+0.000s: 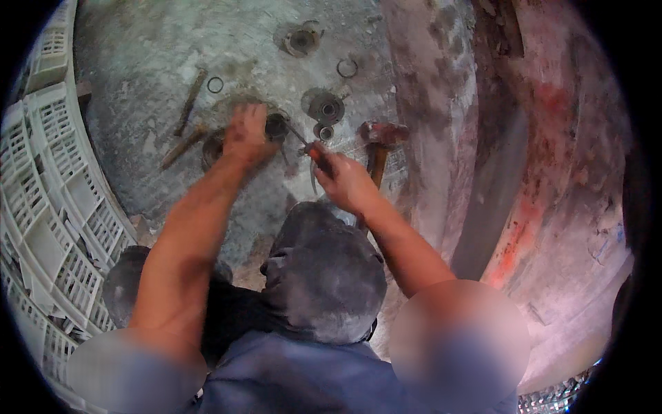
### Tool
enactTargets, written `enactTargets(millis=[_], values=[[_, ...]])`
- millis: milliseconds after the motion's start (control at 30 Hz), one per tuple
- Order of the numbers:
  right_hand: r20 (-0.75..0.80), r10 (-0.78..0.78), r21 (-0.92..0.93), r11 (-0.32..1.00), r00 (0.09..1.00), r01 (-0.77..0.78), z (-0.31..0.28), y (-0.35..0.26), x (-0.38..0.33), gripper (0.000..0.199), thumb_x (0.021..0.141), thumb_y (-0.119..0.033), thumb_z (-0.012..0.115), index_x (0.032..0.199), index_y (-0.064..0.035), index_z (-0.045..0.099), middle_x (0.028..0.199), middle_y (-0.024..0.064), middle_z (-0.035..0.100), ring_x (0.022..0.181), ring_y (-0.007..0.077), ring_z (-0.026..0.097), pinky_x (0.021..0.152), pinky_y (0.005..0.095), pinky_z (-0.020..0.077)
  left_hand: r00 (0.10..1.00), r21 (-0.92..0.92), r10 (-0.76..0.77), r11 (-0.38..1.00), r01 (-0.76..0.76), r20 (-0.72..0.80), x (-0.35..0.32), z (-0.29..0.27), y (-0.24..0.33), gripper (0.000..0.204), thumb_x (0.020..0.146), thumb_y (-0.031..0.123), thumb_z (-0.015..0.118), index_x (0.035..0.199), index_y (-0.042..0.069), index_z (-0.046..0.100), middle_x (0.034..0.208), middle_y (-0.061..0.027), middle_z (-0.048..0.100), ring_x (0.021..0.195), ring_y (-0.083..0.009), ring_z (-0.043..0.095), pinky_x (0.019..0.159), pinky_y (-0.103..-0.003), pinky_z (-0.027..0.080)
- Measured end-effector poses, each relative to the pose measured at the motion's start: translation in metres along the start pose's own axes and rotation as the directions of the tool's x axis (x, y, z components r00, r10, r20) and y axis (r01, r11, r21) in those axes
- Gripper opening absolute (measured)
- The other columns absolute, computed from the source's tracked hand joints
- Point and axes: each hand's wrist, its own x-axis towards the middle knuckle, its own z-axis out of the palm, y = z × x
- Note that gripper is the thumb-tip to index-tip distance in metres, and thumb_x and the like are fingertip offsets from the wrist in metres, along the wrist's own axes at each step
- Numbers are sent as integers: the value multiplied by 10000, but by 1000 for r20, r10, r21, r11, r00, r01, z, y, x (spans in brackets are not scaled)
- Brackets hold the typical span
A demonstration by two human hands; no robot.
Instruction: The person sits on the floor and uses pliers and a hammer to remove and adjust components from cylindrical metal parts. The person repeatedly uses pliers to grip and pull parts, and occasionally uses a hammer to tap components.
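Grey concrete floor (158, 62) under me, dusty, with white crates (48, 207) stacked on my left. I see my left hand (245, 134) pressed down on a dark round part (276, 126), fingers curled over its edge – blurred, so I cannot tell how tightly. My right hand (345, 181) is clamped round red-handled pliers (314, 153), tips at that part. A hammer (379, 138) lies just beside, rings (215, 85) and bearings (326, 108) scattered beyond
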Motion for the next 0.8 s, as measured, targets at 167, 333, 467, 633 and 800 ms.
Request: enactTargets(millis=[167, 333, 467, 633, 800], values=[[-55, 62, -203, 977, 997, -72, -1, -5, -9, 479, 940, -301, 618, 1403, -212, 533, 1048, 184, 651, 949, 387, 658, 835, 462, 527, 999, -49, 28, 998, -29, -36, -3, 2, 2, 696, 749, 321, 792, 1324, 94, 471, 1372, -141, 477, 1322, -365, 400, 1109, -442, 373], [-43, 34, -184, 982, 998, -41, -9, -12, -1, 423, 948, -311, 583, 1359, -213, 557, 1012, 197, 641, 891, 413, 657, 772, 499, 531, 1000, -35, 9, 999, -10, -10, -3, -1, 2, 758, 734, 316, 797, 1366, 90, 446, 1374, -165, 470, 1333, -413, 390, 1131, -473, 352], [-34, -2, -210, 978, 999, -5, -7, -7, 2, 394, 955, -303, 554, 1334, -199, 555, 1019, 212, 643, 884, 428, 660, 747, 518, 533, 996, -115, -11, 993, 1, -84, -5, 9, 0, 824, 721, 329, 813, 1408, 97, 422, 1406, -172, 453, 1352, -438, 371, 1153, -492, 322], [-18, 78, -288, 954, 997, -80, -17, -37, 6, 374, 963, -319, 525, 1309, -183, 559, 946, 209, 681, 858, 435, 667, 769, 525, 531, 998, -86, 26, 996, -31, -66, -2, 9, -7, 788, 696, 290, 832, 1358, 88, 455, 1373, -169, 474, 1328, -431, 396, 1106, -489, 380], [80, 139, -340, 935, 987, -104, -36, -50, 20, 335, 959, -320, 525, 1247, -169, 602, 924, 208, 702, 856, 419, 678, 787, 522, 531, 989, -161, 94, 981, -111, -114, 4, 20, -17, 757, 662, 247, 847, 1313, 83, 495, 1298, -164, 515, 1240, -425, 455, 1021, -491, 444]])
